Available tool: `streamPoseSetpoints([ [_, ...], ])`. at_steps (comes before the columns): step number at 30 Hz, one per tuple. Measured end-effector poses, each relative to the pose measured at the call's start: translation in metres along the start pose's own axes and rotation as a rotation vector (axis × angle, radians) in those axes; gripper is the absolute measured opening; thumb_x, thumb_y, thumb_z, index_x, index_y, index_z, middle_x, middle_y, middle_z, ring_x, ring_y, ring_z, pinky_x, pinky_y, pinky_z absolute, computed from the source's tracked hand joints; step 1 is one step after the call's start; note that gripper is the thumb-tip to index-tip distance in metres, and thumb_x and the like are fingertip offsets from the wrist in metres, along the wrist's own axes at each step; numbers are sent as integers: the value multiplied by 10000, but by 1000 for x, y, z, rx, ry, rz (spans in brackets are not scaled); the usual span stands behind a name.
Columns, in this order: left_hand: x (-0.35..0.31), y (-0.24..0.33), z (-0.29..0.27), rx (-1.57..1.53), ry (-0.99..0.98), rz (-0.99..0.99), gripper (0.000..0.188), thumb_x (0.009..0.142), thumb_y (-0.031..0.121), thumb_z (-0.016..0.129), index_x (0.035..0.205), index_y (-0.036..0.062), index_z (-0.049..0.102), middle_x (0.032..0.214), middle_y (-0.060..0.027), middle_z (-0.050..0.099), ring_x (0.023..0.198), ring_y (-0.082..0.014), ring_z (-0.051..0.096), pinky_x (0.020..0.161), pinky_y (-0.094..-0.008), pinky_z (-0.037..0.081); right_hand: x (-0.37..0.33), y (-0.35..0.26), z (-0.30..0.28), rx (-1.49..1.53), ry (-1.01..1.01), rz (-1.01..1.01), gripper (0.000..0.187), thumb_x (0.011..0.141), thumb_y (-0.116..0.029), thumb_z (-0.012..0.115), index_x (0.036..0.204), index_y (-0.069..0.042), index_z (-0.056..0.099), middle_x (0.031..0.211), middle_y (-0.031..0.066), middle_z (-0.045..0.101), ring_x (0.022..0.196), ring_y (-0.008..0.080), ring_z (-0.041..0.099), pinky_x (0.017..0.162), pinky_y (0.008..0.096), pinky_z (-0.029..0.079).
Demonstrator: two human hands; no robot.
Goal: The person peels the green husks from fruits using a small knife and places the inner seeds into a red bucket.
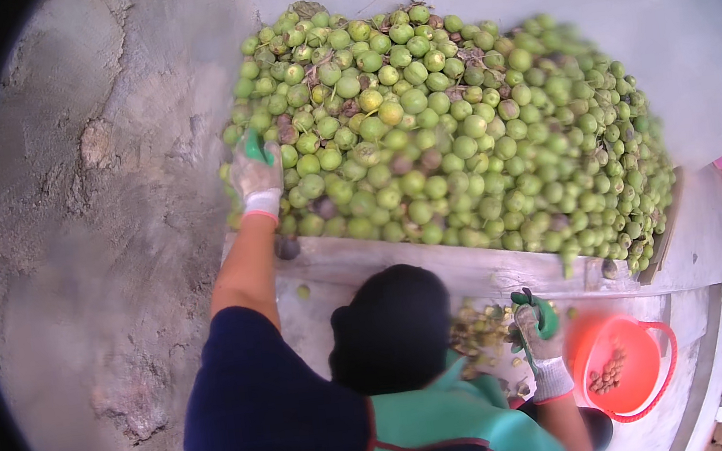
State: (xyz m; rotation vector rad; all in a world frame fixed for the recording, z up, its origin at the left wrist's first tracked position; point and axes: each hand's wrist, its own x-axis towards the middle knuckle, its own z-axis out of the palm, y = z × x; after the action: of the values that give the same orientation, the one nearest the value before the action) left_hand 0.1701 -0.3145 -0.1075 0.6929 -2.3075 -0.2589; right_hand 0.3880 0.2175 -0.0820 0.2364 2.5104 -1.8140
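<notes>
My left hand, in a white work glove with green on the fingers, reaches to the left edge of a large heap of round green fruits. Its fingers look parted, and I see no fruit held in it. Low at the right, my right hand wears a similar glove with a pink-edged cuff. Those fingers are curled, and whatever lies within them is hidden. Broken yellow-brown and green pieces are scattered beside this hand. To its right stands an orange-red bucket holding several small brown nut-like pieces.
A pale board edges the heap's near side. Rough grey concrete rises at the left. One green fruit lies apart below the board. A rounded black shape sits between my arms and hides what is under it.
</notes>
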Motion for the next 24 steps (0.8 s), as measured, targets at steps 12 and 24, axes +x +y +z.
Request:
streamPoseSetpoints([
  [12,-57,-73,-144,-667,44,-128,348,1003,179,527,1312,20,544,1246,-117,620,1130,-157,583,980,-296,459,-18,-37,22,57,-176,230,386,939,-99,578,1275,68,486,1029,93,577,876,114,569,734,199,480],
  [24,-120,-91,-106,-684,-159,-326,420,929,376,587,1263,121,608,1134,-117,684,1050,-221,651,912,-339,478,5,-19,27,-19,-185,-93,357,924,-99,631,1239,52,560,810,0,589,732,59,563,683,212,496],
])
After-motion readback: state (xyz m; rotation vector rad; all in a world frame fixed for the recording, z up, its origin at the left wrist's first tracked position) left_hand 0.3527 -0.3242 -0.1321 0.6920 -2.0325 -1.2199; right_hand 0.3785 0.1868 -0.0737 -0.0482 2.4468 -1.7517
